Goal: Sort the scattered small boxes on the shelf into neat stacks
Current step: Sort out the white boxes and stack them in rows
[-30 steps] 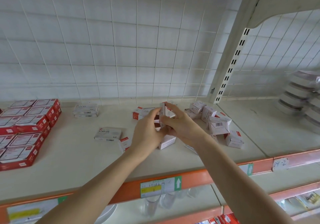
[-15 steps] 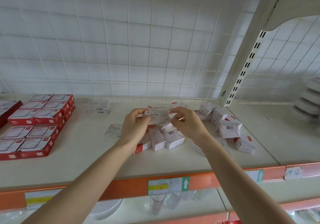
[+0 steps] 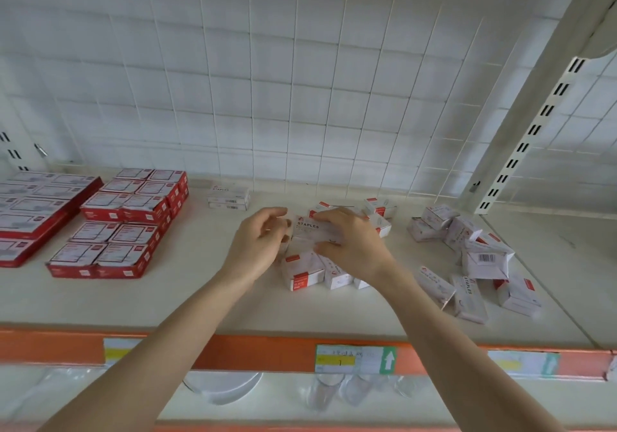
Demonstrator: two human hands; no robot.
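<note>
The cream shelf [image 3: 173, 301] runs across the whole frame and is cut off at both sides, backed by a white wire grid [image 3: 300, 98]; along its front edge runs an orange strip [image 3: 253, 353] whose labels are too blurred to read. At the left, the flat red packs [image 3: 110, 228] lie in rows, the outermost cut by the frame edge, so their number cannot be counted. At the right, the loose heap [image 3: 474, 251] of small white boxes lies at all angles, overlapping too much for a sure count. Near the grid stands a neat stack [image 3: 228, 198] of two. In the middle, the right hand [image 3: 354, 248] grips a white box [image 3: 312, 229] between fingers and thumb, its printed face up and its long axis running left to right. The box is above three boxes [image 3: 317, 273] that are side by side and partly hidden by the wrist. The left hand [image 3: 258, 248] curls loosely at the white box's left end; whether it holds the box cannot be told.
</note>
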